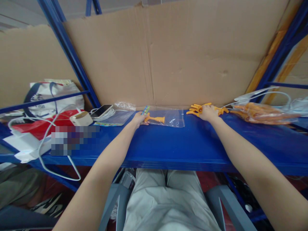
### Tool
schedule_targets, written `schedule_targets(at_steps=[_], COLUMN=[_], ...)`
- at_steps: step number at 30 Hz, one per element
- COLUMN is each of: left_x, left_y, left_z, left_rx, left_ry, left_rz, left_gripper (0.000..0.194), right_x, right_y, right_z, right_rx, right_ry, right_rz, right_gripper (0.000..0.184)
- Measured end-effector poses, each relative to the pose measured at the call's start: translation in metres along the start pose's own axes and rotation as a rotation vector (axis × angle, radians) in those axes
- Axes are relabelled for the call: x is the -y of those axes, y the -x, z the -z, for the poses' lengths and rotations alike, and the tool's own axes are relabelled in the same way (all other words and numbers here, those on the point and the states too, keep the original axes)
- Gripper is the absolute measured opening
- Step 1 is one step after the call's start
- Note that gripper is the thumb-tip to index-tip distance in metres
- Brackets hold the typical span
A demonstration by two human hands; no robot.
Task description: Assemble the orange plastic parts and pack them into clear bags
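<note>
My left hand (139, 119) is closed on the mouth of a clear plastic bag (172, 117) lying on the blue shelf (173, 144). Inside the bag lies an orange plastic piece (156, 119), and a small colourful strip (145, 110) sticks up by my fingers. My right hand (207, 113) rests on a loose heap of orange plastic pieces (196, 109) near the back of the shelf, its fingers curled over them. Whether it has one gripped I cannot make out.
A large clear bag of orange pieces (261, 113) lies at the right. At the left are a phone (101, 110), white cables (106, 115), a white charger (81, 118), a tote bag (54, 94) and a stack of clear bags (113, 118). Cardboard (168, 54) backs the shelf.
</note>
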State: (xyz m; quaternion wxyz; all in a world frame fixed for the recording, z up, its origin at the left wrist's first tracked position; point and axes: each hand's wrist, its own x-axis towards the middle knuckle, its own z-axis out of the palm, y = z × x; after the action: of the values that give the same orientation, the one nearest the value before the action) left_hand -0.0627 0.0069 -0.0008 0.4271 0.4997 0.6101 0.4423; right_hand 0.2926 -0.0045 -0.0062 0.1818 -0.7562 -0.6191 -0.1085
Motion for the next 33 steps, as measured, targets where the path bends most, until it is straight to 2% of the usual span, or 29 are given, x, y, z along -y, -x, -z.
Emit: schedule_targets(at_steps=[5,18,24,29,33], left_x=[0.001,-0.002,0.000,0.000,-0.001], left_y=[-0.001,0.006,0.000,-0.001,0.002], left_z=[0.000,0.001,0.001,0.001,0.001], left_rx=[0.000,0.014,0.008,0.010,0.011], left_ry=[-0.002,-0.004,-0.004,-0.001,-0.003], left_rz=[-0.011,-0.008,-0.007,0.002,0.004], left_gripper=[0.023,0.019,0.025,0.024,0.025], right_x=[0.000,0.002,0.003,0.013,0.021], right_y=[0.000,0.002,-0.002,-0.004,-0.004], right_z=[0.001,-0.007,-0.006,0.003,0.014], right_rx=[-0.011,-0.180,-0.169,-0.196,-0.235], right_ry=[-0.016,0.042,-0.009,-0.196,-0.545], right_rz=[-0.007,0.031,0.024,-0.079,-0.177], right_gripper=[0.045,0.038,0.031,0.030,0.033])
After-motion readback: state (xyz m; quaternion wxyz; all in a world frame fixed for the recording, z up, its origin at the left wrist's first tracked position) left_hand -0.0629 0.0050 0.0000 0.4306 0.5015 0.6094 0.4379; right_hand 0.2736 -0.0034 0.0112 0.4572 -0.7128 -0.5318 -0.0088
